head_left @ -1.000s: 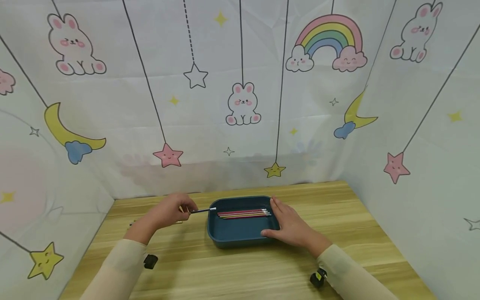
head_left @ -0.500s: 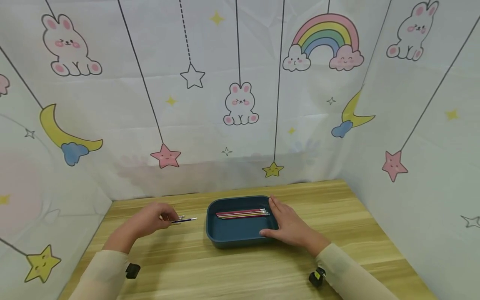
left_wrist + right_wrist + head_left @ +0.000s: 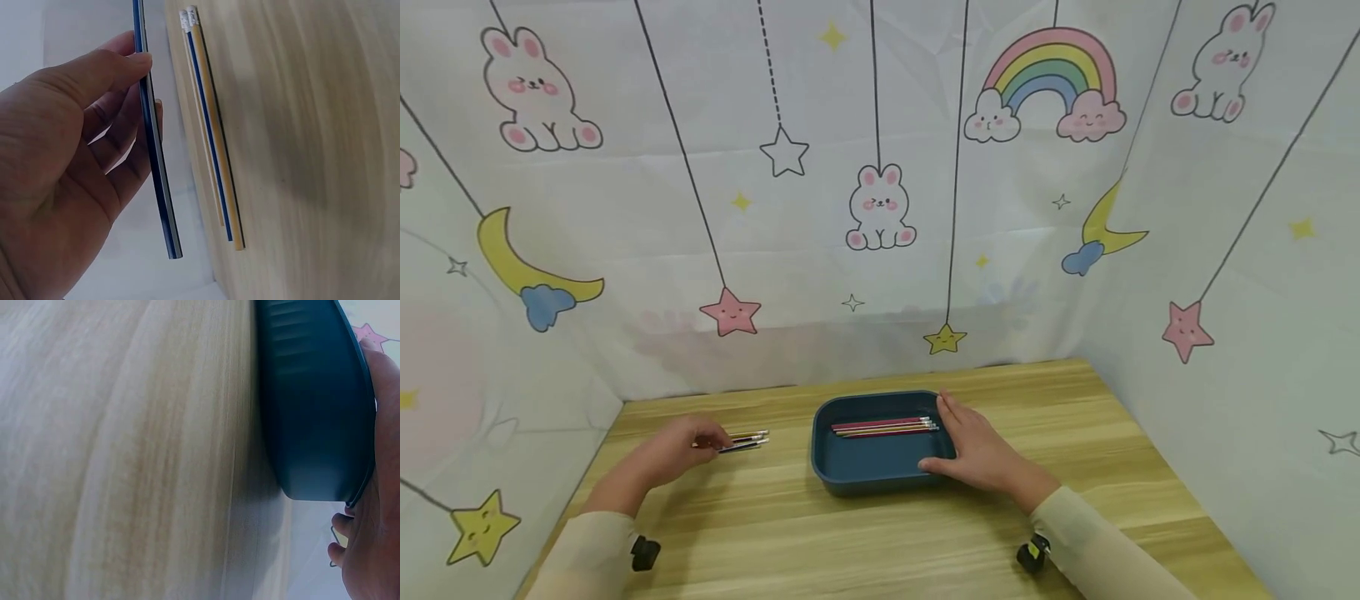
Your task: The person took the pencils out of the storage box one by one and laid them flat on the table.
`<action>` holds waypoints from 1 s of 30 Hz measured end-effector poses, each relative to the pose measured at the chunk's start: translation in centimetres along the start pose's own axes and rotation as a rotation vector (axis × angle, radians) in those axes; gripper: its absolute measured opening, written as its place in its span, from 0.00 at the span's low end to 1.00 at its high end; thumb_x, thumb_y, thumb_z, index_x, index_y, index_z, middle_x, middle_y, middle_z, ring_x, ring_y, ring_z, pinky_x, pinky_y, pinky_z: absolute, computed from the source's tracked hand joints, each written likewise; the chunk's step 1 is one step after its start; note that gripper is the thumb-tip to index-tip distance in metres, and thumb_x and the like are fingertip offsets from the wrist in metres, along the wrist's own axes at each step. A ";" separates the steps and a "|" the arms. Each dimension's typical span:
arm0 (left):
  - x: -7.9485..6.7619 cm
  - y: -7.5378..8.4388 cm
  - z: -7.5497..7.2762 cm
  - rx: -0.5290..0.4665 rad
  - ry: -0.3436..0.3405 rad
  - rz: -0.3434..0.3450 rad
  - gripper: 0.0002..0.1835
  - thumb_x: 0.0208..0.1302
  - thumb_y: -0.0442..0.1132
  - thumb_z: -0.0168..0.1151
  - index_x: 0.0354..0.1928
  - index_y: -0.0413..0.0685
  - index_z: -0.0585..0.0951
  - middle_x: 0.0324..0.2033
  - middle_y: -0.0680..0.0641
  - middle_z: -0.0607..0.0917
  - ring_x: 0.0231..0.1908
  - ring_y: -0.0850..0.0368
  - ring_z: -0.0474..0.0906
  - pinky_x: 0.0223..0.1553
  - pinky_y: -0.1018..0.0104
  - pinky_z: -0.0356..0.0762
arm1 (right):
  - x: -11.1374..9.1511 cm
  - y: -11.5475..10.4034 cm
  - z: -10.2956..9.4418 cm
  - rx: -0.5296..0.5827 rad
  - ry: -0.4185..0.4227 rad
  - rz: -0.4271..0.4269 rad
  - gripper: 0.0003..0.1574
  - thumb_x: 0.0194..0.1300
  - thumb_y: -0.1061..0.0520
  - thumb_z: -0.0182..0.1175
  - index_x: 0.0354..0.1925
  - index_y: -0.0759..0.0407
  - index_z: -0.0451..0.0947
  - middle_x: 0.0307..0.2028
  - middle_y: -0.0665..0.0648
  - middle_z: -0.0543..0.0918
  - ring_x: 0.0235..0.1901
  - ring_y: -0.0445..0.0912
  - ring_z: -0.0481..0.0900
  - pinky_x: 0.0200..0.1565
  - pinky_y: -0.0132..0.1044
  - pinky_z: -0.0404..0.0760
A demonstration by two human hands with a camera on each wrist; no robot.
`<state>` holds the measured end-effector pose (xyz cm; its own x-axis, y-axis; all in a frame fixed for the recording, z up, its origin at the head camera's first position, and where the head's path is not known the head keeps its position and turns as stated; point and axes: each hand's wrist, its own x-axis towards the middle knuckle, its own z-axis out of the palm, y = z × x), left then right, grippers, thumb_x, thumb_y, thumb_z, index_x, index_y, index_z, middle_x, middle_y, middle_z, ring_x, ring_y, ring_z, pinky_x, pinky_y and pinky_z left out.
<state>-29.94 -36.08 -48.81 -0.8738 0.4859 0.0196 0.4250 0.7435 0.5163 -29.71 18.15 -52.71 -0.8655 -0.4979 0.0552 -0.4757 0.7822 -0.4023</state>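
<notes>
At the left of the table, my left hand [image 3: 681,450] pinches a dark blue pencil with a silver stripe [image 3: 161,181] between thumb and fingers. It is held just off the wood beside a yellow pencil [image 3: 220,147], a blue pencil [image 3: 210,131] and a third, pale one partly hidden behind them; white erasers cap their ends. A dark teal tray [image 3: 880,482] stands in the middle, with several red and yellow pencils [image 3: 883,428] lying side by side in it. My right hand [image 3: 981,454] rests on the tray's right end, thumb on the near rim and fingers stretched along the far corner.
The wood-grain table [image 3: 820,542] meets a white cloth wall [image 3: 805,350] printed with rabbits, stars and a rainbow at the back. More cloth rises on both sides. A small black device [image 3: 645,552] hangs by the left wrist and another [image 3: 1033,554] by the right.
My left hand has carried the dark blue pencil from the tray's left rim leftward and down to the pencils on the table. The right hand and tray have stayed put.
</notes>
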 end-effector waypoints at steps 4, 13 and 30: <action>-0.2 -0.4 0.2 0.024 0.008 0.004 0.12 0.68 0.23 0.72 0.45 0.48 0.92 0.41 0.55 0.89 0.41 0.62 0.82 0.42 0.60 0.84 | 0.1 0.2 0.2 -0.009 0.000 0.000 0.75 0.72 0.18 0.60 0.90 0.63 0.42 0.89 0.63 0.45 0.86 0.62 0.49 0.82 0.66 0.52; -0.3 -1.4 0.2 0.080 -0.020 -0.038 0.14 0.67 0.22 0.72 0.44 0.49 0.93 0.41 0.55 0.91 0.44 0.55 0.86 0.48 0.50 0.86 | 0.0 0.0 0.1 0.002 -0.010 0.000 0.75 0.72 0.18 0.60 0.90 0.63 0.42 0.89 0.63 0.44 0.86 0.62 0.49 0.82 0.66 0.52; -0.4 -3.8 1.0 0.063 0.009 -0.008 0.13 0.67 0.24 0.74 0.44 0.51 0.93 0.42 0.54 0.91 0.45 0.53 0.86 0.49 0.51 0.85 | -0.1 0.0 0.0 0.000 -0.004 0.004 0.75 0.72 0.17 0.60 0.90 0.62 0.42 0.89 0.62 0.44 0.87 0.62 0.49 0.82 0.66 0.52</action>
<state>-30.93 -38.63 -51.68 -0.8791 0.4760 0.0231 0.4318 0.7750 0.4614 -29.62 18.22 -52.74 -0.8666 -0.4965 0.0503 -0.4726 0.7841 -0.4024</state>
